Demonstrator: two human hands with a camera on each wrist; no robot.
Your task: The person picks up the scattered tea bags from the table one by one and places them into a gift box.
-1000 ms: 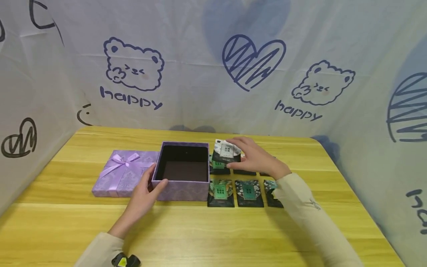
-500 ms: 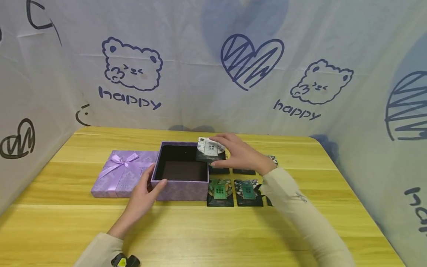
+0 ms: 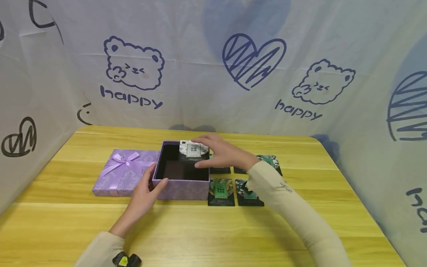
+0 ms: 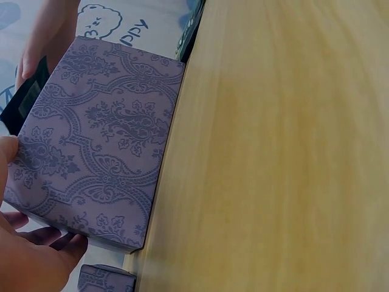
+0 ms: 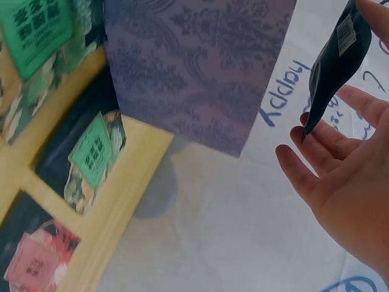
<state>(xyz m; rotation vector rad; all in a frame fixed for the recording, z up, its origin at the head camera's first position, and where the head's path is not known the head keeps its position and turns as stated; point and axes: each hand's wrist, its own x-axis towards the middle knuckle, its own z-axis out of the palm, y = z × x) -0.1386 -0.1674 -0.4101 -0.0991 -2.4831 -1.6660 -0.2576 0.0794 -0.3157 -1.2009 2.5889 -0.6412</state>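
An open purple patterned gift box with a dark inside sits mid-table. My left hand grips its left front corner, thumb at the front rim and fingers along the left side. Above the box's right part, my right hand holds a black and white tea sachet by its right side, between thumb and fingers. In the right wrist view the sachet shows its dark back with a barcode. The left wrist view shows the box's front wall, and the sachet's edge over the rim.
Left of the box lies its purple lid with a ribbon bow. Several sachets lie in two rows to the right, such as a green-labelled one; the right arm hides part of them. A white printed cloth stands behind the table.
My right hand has carried the black and white sachet leftward, from over the other sachets to above the box. My left hand has stayed on the box.
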